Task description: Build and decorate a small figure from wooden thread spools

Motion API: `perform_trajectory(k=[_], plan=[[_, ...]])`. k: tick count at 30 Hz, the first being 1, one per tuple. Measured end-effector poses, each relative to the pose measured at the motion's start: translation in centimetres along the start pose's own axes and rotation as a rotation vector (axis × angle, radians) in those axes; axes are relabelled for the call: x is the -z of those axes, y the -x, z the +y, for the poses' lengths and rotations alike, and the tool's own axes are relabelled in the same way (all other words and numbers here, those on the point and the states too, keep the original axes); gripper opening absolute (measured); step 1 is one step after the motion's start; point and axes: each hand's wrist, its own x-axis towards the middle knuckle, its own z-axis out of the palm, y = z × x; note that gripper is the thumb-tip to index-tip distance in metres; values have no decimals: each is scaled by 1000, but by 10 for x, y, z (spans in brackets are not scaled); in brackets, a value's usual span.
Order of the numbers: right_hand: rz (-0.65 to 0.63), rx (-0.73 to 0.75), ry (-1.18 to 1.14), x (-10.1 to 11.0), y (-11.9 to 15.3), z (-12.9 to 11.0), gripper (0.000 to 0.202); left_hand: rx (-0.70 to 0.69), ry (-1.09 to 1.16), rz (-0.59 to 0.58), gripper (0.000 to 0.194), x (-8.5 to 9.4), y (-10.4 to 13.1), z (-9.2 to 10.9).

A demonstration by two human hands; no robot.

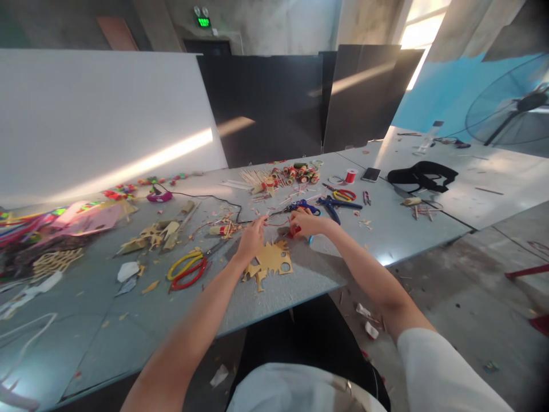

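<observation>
At the middle of the table, my left hand [252, 239] is closed in a pinch on a thin red thread [274, 225], which runs across toward the other hand. My right hand [305, 222] is curled round a small bamboo piece with red on it [285, 232], partly hidden by the fingers. Just below the hands lies a yellowish sheet with cut-out holes [278, 258]. Left of my left hand rests a bamboo figure with a red band [222, 230]. Blue-handled pliers [306, 206] lie just behind my right hand.
Large scissors with yellow and red handles [189, 270] lie on the left. Finished-looking bamboo pieces [298, 173] are heaped at the back, near a red thread spool [350, 176], a phone [370, 174] and blue cutters [337, 205]. A black cap-like item [422, 176] sits right.
</observation>
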Motion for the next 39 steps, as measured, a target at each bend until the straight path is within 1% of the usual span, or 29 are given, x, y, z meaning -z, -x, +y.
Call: perform_trajectory(k=[3,6,9,13,15,17,20,23,25,27,29,31,33,36,39], plan=[[-14,16,9,-6,-6,-4,12,24,10,-8,38,0,0,3],[-20,24,14,-7,-7,-7,13,29,20,-21,38,1,-1,5],[-39,10,24,-7,-6,-8,12,24,24,-9,37,3,-1,9],[-83,7,26,-6,-4,-4,11,13,43,26,35,4,1,22],[-89,32,14,-4,-2,-2,12,-1,49,25,34,3,2,29],[-67,79,-37,0,1,0,12,-21,54,3,35,1,4,34],[24,144,-209,8,5,3,10,-35,70,-23,40,-1,6,34],[149,154,-459,14,6,6,12,-19,100,-35,44,-2,6,31],[234,152,-614,15,5,5,16,13,134,-37,46,-1,5,31],[313,164,-726,16,3,2,28,54,189,-23,45,0,4,34],[393,175,-797,16,1,-3,39,97,255,14,41,0,1,38],[464,161,-822,15,-1,-7,36,144,307,56,39,-1,0,44],[515,139,-826,15,-4,-11,31,188,329,86,46,-2,-1,49],[581,116,-867,12,-8,-14,34,250,378,120,59,-3,-1,55],[634,95,-959,8,-11,-17,42,323,480,138,59,-3,-1,62]])
